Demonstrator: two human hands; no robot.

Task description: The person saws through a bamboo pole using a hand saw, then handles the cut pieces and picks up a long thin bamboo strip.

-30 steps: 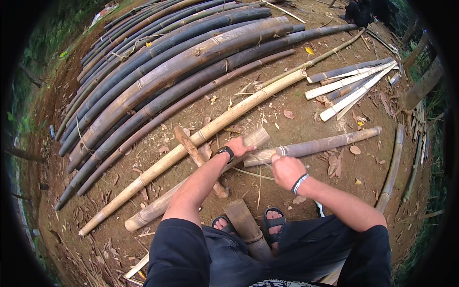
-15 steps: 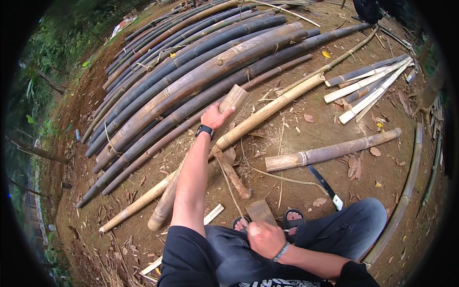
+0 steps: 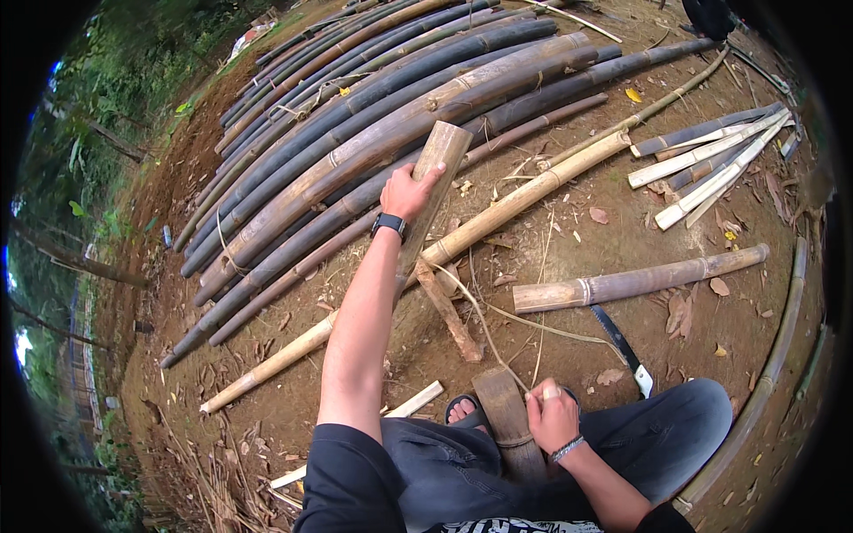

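My left hand [image 3: 409, 193], wearing a dark watch, grips a thick brown bamboo piece [image 3: 444, 147] near its upper end. The piece stands tilted and its lower part is hidden behind my forearm. A long pale bamboo pole [image 3: 533, 188] and a short rough stick [image 3: 453, 320] lie beside it. My right hand [image 3: 554, 419] is closed on the end of a thin pale strip [image 3: 487, 333], which curves up toward the top of the rough stick. Between my legs, next to my right hand, rests a shorter brown bamboo piece [image 3: 505, 409].
Many dark bamboo poles [image 3: 382, 133] lie side by side at the back left. To the right are a bamboo length [image 3: 649, 280], a hand saw [image 3: 622, 346] with a white handle, and split pale bamboo slats [image 3: 720, 147]. A curved pole [image 3: 764, 382] lies along the right side.
My right hand has moved up and to the right, drawing the strip's end with it. The bamboo in my left hand has tipped more upright. My view has shifted slightly.
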